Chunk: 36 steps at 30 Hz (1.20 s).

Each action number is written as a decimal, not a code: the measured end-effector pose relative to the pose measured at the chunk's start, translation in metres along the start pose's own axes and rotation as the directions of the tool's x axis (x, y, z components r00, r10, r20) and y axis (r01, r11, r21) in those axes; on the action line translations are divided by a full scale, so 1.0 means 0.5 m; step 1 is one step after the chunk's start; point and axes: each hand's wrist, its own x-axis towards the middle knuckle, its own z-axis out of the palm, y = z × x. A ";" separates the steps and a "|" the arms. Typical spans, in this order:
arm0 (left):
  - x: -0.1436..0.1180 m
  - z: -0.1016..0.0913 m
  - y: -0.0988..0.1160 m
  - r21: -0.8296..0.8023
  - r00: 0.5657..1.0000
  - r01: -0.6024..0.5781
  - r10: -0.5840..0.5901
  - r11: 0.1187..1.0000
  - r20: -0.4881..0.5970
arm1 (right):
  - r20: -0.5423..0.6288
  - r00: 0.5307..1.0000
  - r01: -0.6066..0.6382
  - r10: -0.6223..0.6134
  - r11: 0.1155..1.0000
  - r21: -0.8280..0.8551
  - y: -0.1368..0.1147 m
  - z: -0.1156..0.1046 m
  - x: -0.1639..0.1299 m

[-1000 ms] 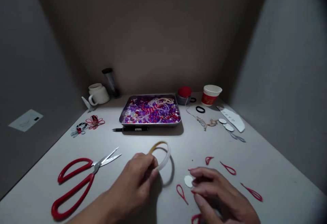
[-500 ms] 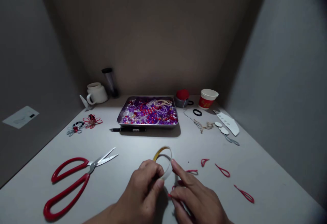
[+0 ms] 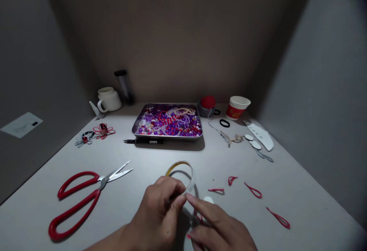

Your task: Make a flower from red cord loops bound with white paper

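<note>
Head view, near edge first. My left hand (image 3: pixel 160 214) has the tape roll (image 3: pixel 183 176) pinched at its near rim, thumb and fingers closed on it, so the ring stands up on edge just off the table (image 3: pixel 137 197) with its open middle facing me; the yellow inner lining shows at the top left. Held that way, the rim is free for the other hand. My right hand (image 3: pixel 218 228) lies low beside it, fingers loosely extended, forefinger tip reaching to the roll's lower right edge; it grips nothing that I can see, though the light is dim here and I cannot be sure it touches.

Just past the right fingers sits a small white disc (image 3: pixel 208 199). Beyond, to the right, red loops (image 3: pixel 254 191) are scattered flat and apart from one another, within easy reach. To the left lie the red-handled scissors (image 3: pixel 83 199), blades slightly parted, points toward the centre.

Farther back, a pen (image 3: pixel 143 141) lies along the front of the bead tray (image 3: pixel 168 121), which sits centred. Left of it, two finished flowers (image 3: pixel 96 133); far corner, a mug (image 3: pixel 109 100). Right rear, a paper cup (image 3: pixel 237 107).
</note>
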 end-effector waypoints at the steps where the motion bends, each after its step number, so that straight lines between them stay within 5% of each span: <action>1: 0.002 -0.001 0.002 -0.002 0.999 -0.022 0.022 1.000 0.026 | -0.068 0.994 -0.079 0.084 0.995 0.065 -0.003 -0.001 0.003; 5: 0.009 -0.004 0.015 -0.019 0.984 -0.099 0.100 0.995 0.149 | -0.217 0.843 -0.383 0.492 0.833 0.398 -0.011 -0.002 0.019; 10: 0.009 0.000 0.023 -0.013 0.988 -0.016 0.018 1.000 0.156 | 0.070 0.514 -0.664 0.855 0.345 0.664 -0.009 0.001 0.028; 12: 0.007 0.002 0.023 -0.008 0.990 0.003 -0.002 1.000 0.138 | 0.128 0.456 -0.693 0.881 0.262 0.671 -0.004 0.001 0.027; 23: 0.003 0.022 0.023 -0.012 1.000 0.011 -0.011 1.000 -0.016 | 0.198 0.419 -0.664 0.886 0.150 0.733 -0.001 0.001 0.024; 36: 0.001 0.029 0.018 -0.063 0.988 -0.074 0.065 0.995 -0.142 | 0.200 0.564 -0.551 0.801 0.185 0.814 -0.008 0.001 0.024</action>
